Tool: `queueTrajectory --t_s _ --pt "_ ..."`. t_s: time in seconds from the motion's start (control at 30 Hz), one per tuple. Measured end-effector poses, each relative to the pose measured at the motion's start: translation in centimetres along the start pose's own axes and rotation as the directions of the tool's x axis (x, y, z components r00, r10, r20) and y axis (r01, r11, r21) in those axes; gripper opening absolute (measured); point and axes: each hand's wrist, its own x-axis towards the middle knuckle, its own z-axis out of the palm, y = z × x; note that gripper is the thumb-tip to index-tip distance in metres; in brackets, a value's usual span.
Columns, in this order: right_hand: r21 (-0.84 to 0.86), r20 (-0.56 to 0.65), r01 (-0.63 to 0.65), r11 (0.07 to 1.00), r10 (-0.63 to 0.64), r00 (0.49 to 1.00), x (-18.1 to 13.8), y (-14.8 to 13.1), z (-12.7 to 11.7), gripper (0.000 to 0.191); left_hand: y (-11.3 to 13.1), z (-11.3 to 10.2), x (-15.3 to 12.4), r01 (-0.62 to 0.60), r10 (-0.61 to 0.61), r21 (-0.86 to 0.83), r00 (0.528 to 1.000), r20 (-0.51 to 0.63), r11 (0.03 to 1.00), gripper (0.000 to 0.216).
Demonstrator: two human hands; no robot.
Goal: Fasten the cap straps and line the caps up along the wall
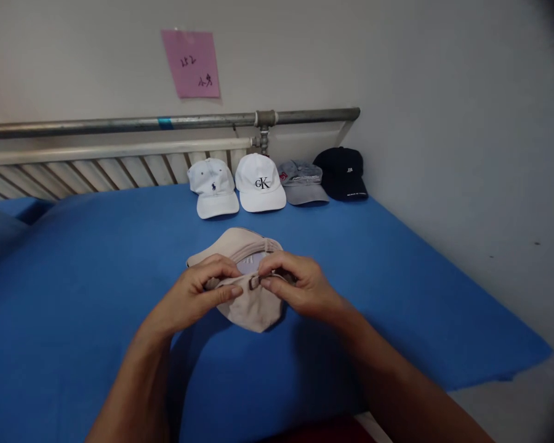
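Observation:
A beige cap (pixel 240 245) is held above the blue bed sheet (pixel 96 277), its back strap facing me. My left hand (pixel 203 289) pinches the strap on the left side. My right hand (pixel 295 283) pinches the strap at the small metal buckle (pixel 254 282). Both hands are closed on the strap, thumbs nearly meeting in the middle. The cap's brim points down and away from me.
Several caps line the far edge of the bed: a white one (pixel 213 187), a white one with a black logo (pixel 260 183), a grey one (pixel 301 183) and a black one (pixel 342 173). Behind them run a metal rail (pixel 120 125) and a wall with a pink note (pixel 191 63).

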Motion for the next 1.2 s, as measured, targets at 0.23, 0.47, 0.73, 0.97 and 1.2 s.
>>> queueTrajectory --t_s 0.23,0.47,0.73,0.97,1.2 --pt "-0.046 -0.051 0.050 0.998 -0.053 0.997 -0.1 -0.1 -0.3 0.006 0.4 0.0 -0.2 0.104 -0.105 0.034 0.994 0.021 0.994 0.026" --pt "-0.076 -0.052 0.106 0.991 -0.111 0.993 0.2 -0.1 -0.1 0.011 0.2 -0.4 -0.1 0.018 -0.024 0.155 0.999 0.036 0.988 0.026" --pt "0.334 0.029 -0.341 0.879 0.352 0.936 0.2 -0.3 -0.3 0.015 0.4 -1.1 -0.8 0.106 -0.102 0.101 0.994 -0.045 0.989 0.027" --pt "0.306 0.171 -0.343 0.888 0.303 0.938 0.3 -0.6 0.8 0.012 1.0 -0.1 -0.7 0.133 -0.155 0.154 0.978 0.137 0.979 0.030" --pt "0.311 0.225 -0.340 0.887 0.279 0.934 0.2 -0.4 0.3 0.015 1.2 -0.5 -0.9 0.140 -0.143 0.027 0.970 0.198 0.990 0.029"
